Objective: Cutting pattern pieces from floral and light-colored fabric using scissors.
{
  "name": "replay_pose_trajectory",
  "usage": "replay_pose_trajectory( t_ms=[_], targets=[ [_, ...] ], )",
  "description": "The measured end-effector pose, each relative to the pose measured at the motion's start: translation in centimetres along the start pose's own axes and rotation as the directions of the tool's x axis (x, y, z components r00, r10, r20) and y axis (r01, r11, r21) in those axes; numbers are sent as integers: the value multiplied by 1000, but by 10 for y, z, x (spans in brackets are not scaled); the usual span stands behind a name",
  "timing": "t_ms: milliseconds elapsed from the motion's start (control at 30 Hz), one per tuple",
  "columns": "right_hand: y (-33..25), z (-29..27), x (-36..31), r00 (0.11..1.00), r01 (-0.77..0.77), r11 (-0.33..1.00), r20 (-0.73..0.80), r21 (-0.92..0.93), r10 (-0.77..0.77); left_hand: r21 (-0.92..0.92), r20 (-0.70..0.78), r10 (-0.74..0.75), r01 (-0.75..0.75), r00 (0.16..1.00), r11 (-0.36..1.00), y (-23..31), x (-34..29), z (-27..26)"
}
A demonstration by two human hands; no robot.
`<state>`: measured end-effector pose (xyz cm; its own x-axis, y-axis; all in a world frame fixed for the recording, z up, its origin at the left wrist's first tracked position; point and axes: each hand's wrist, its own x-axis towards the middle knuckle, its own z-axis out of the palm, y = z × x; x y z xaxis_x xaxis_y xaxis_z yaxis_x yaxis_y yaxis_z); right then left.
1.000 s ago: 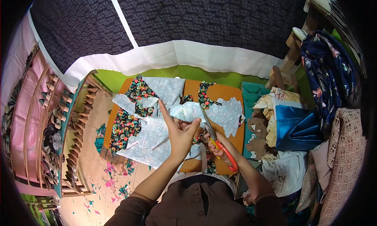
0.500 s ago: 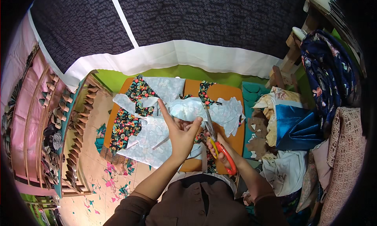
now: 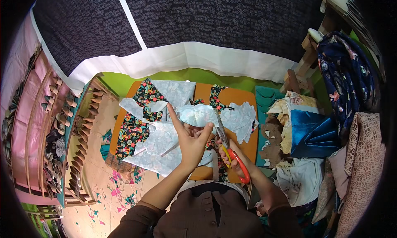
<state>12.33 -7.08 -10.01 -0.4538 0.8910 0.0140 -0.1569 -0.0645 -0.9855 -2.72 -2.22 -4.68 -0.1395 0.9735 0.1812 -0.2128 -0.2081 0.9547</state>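
Trimming, it seems: over the orange table's middle your left hand, forefinger splayed, holds the pale fabric piece, over its right half your right hand grips the scissors; next snip likely calls for steady tension.

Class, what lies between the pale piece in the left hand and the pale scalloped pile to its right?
The head view shows the scissor blades there, their handles in the right hand.
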Motion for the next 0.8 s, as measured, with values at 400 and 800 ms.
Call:
replay_pose_trajectory(
  t_ms=[400,800],
  targets=[
    [3,-2,3,989,-134,989,-52,69,138,33,-14,-1,1,1000,999,2,0,-3],
    [-13,6,-2,990,-99,994,-95,55,103,34,-62,14,-12,998,999,4,5,-2]
  ],
)
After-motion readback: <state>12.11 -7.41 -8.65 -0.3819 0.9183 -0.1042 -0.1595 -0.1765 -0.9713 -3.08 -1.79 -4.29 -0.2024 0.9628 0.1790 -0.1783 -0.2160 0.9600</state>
